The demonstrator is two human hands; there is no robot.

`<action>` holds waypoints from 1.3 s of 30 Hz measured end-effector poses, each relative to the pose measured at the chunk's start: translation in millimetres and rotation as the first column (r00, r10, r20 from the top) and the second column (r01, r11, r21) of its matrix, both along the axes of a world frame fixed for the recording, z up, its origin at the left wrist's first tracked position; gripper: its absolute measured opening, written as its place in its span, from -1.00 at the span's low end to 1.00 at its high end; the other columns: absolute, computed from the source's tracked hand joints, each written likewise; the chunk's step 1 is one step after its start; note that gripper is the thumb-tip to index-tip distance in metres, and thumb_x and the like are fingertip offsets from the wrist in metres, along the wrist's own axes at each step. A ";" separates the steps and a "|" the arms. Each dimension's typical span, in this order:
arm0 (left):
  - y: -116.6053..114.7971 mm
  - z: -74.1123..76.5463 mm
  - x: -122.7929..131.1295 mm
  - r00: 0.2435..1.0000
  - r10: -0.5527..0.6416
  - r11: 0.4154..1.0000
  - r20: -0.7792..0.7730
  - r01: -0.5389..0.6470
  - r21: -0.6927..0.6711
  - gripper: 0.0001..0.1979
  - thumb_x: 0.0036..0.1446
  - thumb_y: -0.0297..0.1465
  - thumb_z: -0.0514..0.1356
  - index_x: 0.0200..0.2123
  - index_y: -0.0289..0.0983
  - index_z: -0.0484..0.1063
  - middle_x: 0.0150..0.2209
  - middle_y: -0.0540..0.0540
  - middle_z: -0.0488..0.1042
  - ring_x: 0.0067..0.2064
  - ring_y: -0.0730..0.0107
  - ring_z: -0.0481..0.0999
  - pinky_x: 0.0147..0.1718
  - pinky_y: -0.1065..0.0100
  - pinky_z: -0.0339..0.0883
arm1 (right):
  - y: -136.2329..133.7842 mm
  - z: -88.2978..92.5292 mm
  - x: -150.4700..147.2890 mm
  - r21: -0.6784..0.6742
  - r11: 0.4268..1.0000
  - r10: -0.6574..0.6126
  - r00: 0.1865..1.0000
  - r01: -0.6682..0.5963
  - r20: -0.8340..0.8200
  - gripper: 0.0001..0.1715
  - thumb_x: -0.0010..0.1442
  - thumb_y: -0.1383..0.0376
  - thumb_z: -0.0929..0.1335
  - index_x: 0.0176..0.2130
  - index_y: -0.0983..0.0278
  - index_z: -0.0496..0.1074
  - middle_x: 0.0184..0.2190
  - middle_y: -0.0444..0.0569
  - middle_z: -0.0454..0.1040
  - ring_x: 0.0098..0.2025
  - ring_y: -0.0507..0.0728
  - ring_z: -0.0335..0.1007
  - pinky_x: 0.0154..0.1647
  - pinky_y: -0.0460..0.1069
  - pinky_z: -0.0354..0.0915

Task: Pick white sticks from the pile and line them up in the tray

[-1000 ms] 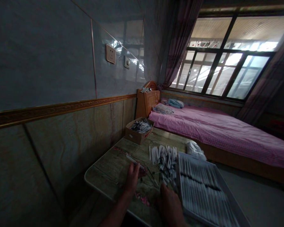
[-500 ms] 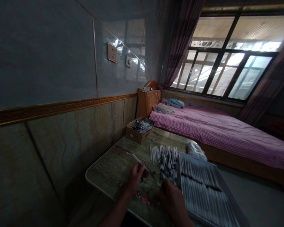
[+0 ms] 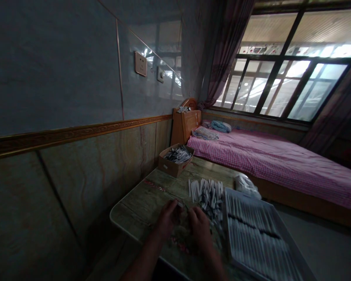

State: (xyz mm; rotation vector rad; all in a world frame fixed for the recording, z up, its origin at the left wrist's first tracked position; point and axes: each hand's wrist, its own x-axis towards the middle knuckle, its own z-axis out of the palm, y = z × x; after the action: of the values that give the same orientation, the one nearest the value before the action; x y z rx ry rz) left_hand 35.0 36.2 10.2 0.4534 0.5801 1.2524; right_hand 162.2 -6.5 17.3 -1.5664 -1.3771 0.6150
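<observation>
My left hand (image 3: 169,214) is closed over the table, its fingers pinched on a white pen (image 3: 180,204), of which only a small pale end shows. Just to its right, my right hand (image 3: 198,222) is also closed, fingertips turned toward the left hand; what it holds, if anything, is too dark to make out. Beyond the right hand lies a loose pile of white pen barrels and dark-tipped pens (image 3: 206,191). A shallow tray (image 3: 226,226) with rows of white pens stands to the right of the pile.
A cardboard box (image 3: 170,168) full of pens stands at the table's far corner by the wall. A clear plastic bag (image 3: 247,186) lies behind the tray. The table (image 3: 134,207) has a rounded left corner. A bed (image 3: 251,152) stands beyond.
My right hand has moved up and left, close to my left hand. The white pen that stuck out of my left hand is now mostly hidden. The view has shifted slightly.
</observation>
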 end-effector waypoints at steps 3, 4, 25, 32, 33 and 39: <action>6.2 0.2 -3.1 0.991 0.129 0.984 0.043 -0.122 -0.127 -0.84 -0.06 -0.46 0.43 -0.47 -0.28 0.49 -0.51 0.02 0.59 -0.48 0.46 0.58 -0.53 0.52 0.41 | -4.2 -4.8 -10.8 -0.057 0.997 0.059 0.944 -0.043 0.325 -0.77 0.21 0.31 0.26 -0.22 0.23 0.50 -0.26 -0.01 0.56 -0.24 0.14 0.51 -0.27 -0.07 0.29; 7.9 -0.1 -3.5 0.987 0.154 0.977 0.050 -0.145 -0.154 -0.85 -0.04 -0.50 0.41 -0.47 -0.29 0.48 -0.51 0.02 0.59 -0.48 0.46 0.59 -0.54 0.52 0.42 | -5.2 -5.0 -14.7 -0.102 0.993 0.100 0.897 -0.062 0.430 -0.72 0.21 0.36 0.26 -0.13 0.21 0.50 -0.18 0.01 0.55 -0.19 0.15 0.52 -0.25 -0.07 0.29; 0.4 -10.5 8.6 0.986 -0.009 0.999 -0.166 0.016 0.041 -0.59 -0.37 -0.28 0.55 -0.43 -0.31 0.53 -0.42 -0.06 0.63 -0.34 0.34 0.62 -0.29 0.38 0.47 | -6.1 -25.3 21.2 0.045 0.978 -0.183 0.949 0.201 -0.256 -0.63 0.07 0.05 0.32 -0.25 0.23 0.52 -0.28 -0.01 0.61 -0.21 0.18 0.52 -0.16 0.00 0.37; 0.6 -13.3 14.7 0.967 -0.042 0.996 -0.251 0.061 0.067 -0.54 -0.45 -0.26 0.57 -0.44 -0.31 0.52 -0.45 -0.07 0.63 -0.41 0.33 0.61 -0.35 0.37 0.46 | -6.2 -24.6 17.9 0.040 0.976 -0.193 0.935 0.214 -0.296 -0.64 0.03 0.06 0.34 -0.26 0.23 0.51 -0.30 -0.02 0.62 -0.22 0.17 0.54 -0.16 0.01 0.39; 0.8 -13.1 15.6 0.962 -0.045 0.995 -0.268 0.066 0.069 -0.53 -0.46 -0.25 0.57 -0.45 -0.31 0.51 -0.47 -0.06 0.63 -0.43 0.34 0.60 -0.37 0.37 0.45 | -6.5 -23.1 17.7 0.036 0.976 -0.193 0.938 0.213 -0.289 -0.64 0.02 0.06 0.34 -0.26 0.23 0.51 -0.30 -0.02 0.62 -0.23 0.17 0.54 -0.17 0.00 0.39; -0.4 -9.1 16.7 0.956 -0.033 0.996 -0.291 0.056 0.072 -0.54 -0.45 -0.25 0.57 -0.46 -0.32 0.51 -0.49 -0.07 0.62 -0.43 0.34 0.59 -0.39 0.39 0.45 | -9.6 -15.8 15.0 0.045 0.983 -0.157 0.945 0.177 -0.288 -0.69 0.02 0.08 0.34 -0.32 0.21 0.53 -0.35 -0.04 0.62 -0.26 0.17 0.53 -0.21 -0.01 0.39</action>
State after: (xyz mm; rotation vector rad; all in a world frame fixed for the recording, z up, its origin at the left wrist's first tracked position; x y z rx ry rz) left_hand 51.7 35.8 1.1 0.7210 0.7647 1.1766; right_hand 177.3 -16.1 1.5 -1.4568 -1.0299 0.6509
